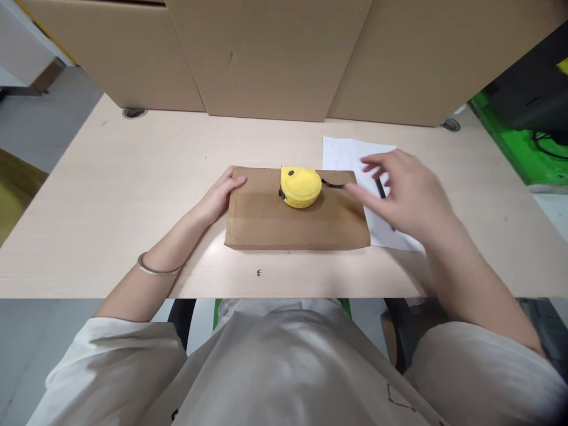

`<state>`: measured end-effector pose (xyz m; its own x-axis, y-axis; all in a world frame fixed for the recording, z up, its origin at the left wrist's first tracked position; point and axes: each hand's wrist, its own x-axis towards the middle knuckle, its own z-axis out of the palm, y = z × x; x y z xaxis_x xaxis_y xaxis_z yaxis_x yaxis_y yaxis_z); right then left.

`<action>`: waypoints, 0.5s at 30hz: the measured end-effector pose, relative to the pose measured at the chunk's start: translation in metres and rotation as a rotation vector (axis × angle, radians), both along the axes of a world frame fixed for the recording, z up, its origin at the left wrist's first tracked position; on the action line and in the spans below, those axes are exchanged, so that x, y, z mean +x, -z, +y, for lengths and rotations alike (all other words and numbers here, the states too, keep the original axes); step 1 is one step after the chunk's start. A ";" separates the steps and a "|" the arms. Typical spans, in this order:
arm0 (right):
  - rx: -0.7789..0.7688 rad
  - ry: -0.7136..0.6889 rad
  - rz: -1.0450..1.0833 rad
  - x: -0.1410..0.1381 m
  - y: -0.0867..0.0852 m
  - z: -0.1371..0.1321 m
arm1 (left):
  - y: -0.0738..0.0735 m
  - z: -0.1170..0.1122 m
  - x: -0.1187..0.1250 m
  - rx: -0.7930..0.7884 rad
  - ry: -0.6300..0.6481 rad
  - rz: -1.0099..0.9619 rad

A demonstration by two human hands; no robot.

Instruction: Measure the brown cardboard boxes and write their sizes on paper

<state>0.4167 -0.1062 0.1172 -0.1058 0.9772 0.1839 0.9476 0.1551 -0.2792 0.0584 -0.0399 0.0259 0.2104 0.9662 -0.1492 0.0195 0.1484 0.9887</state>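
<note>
A flat brown cardboard box [261,228] lies on the table in front of me. My left hand [219,195] grips its left side, thumb on top and fingers down the side. On top of the box rests a yellow tape measure [302,188] with a black wrist strap [333,184] trailing to the right. My right hand [406,192], slightly blurred, hovers over the box's right edge with its fingers apart and nothing in them. Its thumb is close to the strap's end; whether they touch I cannot tell. Partly hidden beneath this hand, a black pen [380,188] lies on a white paper sheet [344,152].
Tall cardboard panels [266,59] stand along the back of the pale wooden table [146,154]. Round cable holes [134,112] sit near its back corners. Green and black equipment [510,136] stands beyond the right edge. A small dark mark [259,273] is near the front edge.
</note>
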 end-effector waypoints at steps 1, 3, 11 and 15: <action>-0.003 -0.130 0.017 -0.013 -0.002 0.004 | 0.000 0.000 -0.001 0.001 0.003 0.009; -0.036 -0.300 -0.009 -0.038 -0.001 0.012 | 0.001 0.000 -0.002 0.004 0.004 0.028; -0.004 -0.351 0.068 -0.061 0.024 0.025 | 0.003 -0.003 0.000 0.054 0.046 0.056; 0.210 -0.178 0.255 -0.024 0.048 0.023 | 0.003 -0.001 -0.006 0.118 0.053 0.098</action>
